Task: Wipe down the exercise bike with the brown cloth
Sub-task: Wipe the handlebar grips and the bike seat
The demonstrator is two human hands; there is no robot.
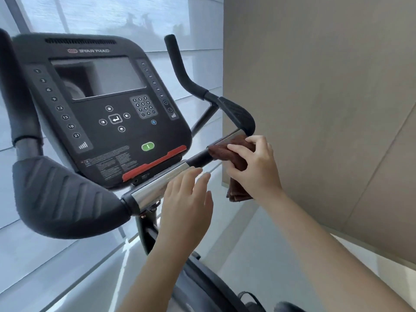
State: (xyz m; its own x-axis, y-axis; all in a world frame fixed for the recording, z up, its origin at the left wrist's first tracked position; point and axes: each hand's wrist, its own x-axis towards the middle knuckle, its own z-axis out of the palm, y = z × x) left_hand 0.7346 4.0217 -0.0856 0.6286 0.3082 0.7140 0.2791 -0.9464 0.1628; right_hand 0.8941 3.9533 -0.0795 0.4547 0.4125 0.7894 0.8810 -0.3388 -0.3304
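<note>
The exercise bike fills the left and centre, with a black console [105, 113] and a handlebar [157, 188] that has chrome sections. My right hand [254, 167] grips the brown cloth [227, 152], which is pressed on the handlebar's right chrome section just below the right elbow pad [238, 115]. Part of the cloth hangs down under my wrist. My left hand [186, 208] is flat with fingers apart, resting on or just over the left chrome section, holding nothing.
A large black elbow pad [63, 199] sits at the lower left, and upright black grips [180, 68] rise on both sides. A beige wall [326, 109] stands close on the right. Windows with blinds lie behind the bike. The bike frame [202, 284] runs down below.
</note>
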